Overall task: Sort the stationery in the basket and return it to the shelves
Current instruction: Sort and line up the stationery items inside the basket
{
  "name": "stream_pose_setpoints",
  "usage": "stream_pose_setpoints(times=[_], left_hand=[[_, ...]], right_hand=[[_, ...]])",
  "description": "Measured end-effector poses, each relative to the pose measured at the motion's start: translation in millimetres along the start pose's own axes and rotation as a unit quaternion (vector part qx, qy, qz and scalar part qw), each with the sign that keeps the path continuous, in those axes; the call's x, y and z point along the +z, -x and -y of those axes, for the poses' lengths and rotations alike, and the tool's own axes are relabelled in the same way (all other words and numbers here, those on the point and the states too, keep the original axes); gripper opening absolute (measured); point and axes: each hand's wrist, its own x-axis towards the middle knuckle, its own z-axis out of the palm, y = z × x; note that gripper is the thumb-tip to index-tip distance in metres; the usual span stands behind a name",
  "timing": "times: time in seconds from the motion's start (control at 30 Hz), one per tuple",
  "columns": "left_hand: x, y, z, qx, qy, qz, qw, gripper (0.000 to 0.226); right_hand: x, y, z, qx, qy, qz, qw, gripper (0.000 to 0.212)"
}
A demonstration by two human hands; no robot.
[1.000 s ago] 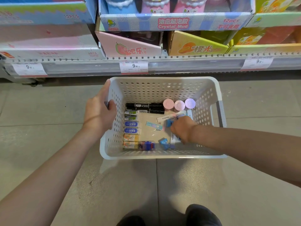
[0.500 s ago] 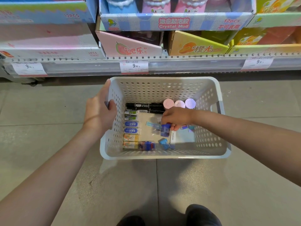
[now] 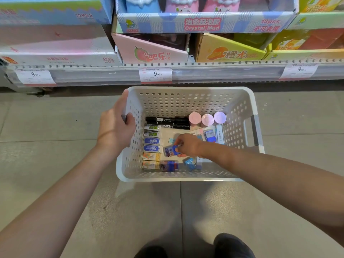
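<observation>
A white perforated basket (image 3: 188, 101) hangs in front of me above the floor. My left hand (image 3: 117, 127) grips its left rim. Inside, my right hand (image 3: 188, 146) pinches a small blue packet (image 3: 170, 151) just right of a column of eraser boxes (image 3: 151, 146). Black markers (image 3: 167, 120) lie along the back, with three pastel round lids (image 3: 207, 119) to their right. A matching blue packet (image 3: 169, 165) and a light-blue clip (image 3: 189, 162) lie near the front wall. More blue packs (image 3: 210, 135) rest by the right wall.
A low shelf edge (image 3: 223, 73) with price tags (image 3: 155, 74) runs across just beyond the basket. Display boxes stand on it: a pink one (image 3: 149, 51), an orange one (image 3: 229, 51), and a Crystal Mud carton (image 3: 202, 23) above. Grey floor tiles lie below; my shoes (image 3: 230, 246) show at the bottom.
My right hand lifted a small blue packet from the basket's right side and carried it left and down, next to the eraser boxes. My left hand stayed on the rim.
</observation>
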Motion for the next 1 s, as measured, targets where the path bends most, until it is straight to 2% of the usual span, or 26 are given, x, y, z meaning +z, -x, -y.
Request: stream_pose_setpoints(times=[0.13,0.33,0.7,0.87,0.93,1.0], left_hand=[[0.5,-0.1,1.0,0.000,0.006,0.001,1.000,0.060],[1.3,-0.9,3.0,0.005,0.004,0.001,1.000,0.060],[1.1,-1.6,1.5,-0.002,-0.011,0.000,1.000,0.059],[0.8,-0.9,1.2,0.002,-0.014,-0.002,1.000,0.059],[0.3,-0.6,1.0,0.005,-0.011,0.001,1.000,0.060],[-0.1,-0.3,0.1,0.008,-0.007,0.000,1.000,0.060]], right_hand=[[6.9,-2.6,-1.6,-0.031,0.131,-0.047,0.990,0.027],[10.5,-2.1,-2.9,-0.052,0.205,-0.094,0.973,0.031],[11.3,-1.7,-4.8,-0.082,0.254,-0.072,0.961,0.025],[-4.7,4.6,-1.1,-0.106,0.240,-0.032,0.964,0.027],[-21.8,7.4,-3.3,-0.116,0.295,-0.072,0.946,0.021],[-39.4,14.1,-4.9,-0.089,0.421,-0.140,0.892,0.022]])
